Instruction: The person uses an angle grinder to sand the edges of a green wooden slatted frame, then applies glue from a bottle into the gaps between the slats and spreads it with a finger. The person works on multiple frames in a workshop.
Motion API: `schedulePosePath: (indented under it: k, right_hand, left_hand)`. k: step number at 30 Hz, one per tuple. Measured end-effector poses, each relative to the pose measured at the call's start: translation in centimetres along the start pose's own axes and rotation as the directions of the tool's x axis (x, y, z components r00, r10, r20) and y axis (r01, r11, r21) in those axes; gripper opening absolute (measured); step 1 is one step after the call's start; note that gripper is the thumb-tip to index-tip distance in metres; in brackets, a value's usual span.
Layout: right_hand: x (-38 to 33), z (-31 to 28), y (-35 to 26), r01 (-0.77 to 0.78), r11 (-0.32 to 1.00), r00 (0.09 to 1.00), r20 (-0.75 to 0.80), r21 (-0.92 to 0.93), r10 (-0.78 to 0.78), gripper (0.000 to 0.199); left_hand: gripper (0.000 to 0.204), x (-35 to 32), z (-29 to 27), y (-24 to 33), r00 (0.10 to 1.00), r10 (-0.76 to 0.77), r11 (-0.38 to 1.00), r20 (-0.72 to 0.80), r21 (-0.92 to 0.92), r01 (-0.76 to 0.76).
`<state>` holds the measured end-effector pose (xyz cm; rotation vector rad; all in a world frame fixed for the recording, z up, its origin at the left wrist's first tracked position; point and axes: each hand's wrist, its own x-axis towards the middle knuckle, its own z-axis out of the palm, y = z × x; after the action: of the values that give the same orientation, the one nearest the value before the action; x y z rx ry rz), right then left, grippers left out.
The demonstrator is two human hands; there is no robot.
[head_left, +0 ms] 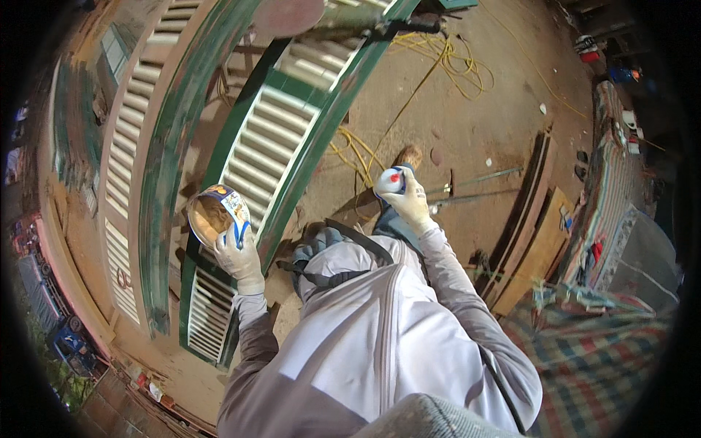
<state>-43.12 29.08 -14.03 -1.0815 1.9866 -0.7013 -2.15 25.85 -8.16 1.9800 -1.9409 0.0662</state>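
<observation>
My left hand [237, 261], in a pale glove, is closed on the rim of a round open tub [235, 206]. The tub has a blue-and-white patterned outside and is tan-brown inside; whether that is filling or bare wall I cannot tell. It is held above a green-framed shutter with white slats [259, 150]. Off to the right, my right hand [410, 204], gloved too, grips a small white bottle [388, 180] with a red tip. The bottle is seen nearly end-on, and my palm hides part of it.
Another louvred panel [131, 135] with worn green edging lies further left. A coiled yellow cord [456, 62] runs across the concrete floor. Long wooden boards [527, 219] lie at the right, beside striped cloth [604, 146] and a checked sheet [591, 358].
</observation>
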Motion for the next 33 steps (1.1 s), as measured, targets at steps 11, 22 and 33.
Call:
schedulePosePath:
  k: [11, 22, 33]
  right_hand:
    - [14.6, -30.2, 10.1, -0.099, 0.994, 0.946, -0.306, 0.050, 0.109, 0.068]
    - [26.0, -37.0, 11.1, -0.088, 0.968, 0.919, -0.356, 0.234, 0.170, 0.060]
    - [45.6, -46.0, 4.2, -0.048, 0.988, 0.993, -0.101, 0.150, 0.063, 0.057]
  left_hand:
    - [0.033, 15.8, 8.3, 36.5, 0.994, 0.094, 0.910, 0.061, -0.411, -0.060]
    - [0.033, 35.0, 16.7, 52.2, 0.936, 0.353, 0.924, 0.001, -0.159, -0.348]
    - [0.032, 43.4, 29.4, 53.9, 0.957, 0.061, 0.998, 0.285, 0.006, -0.065]
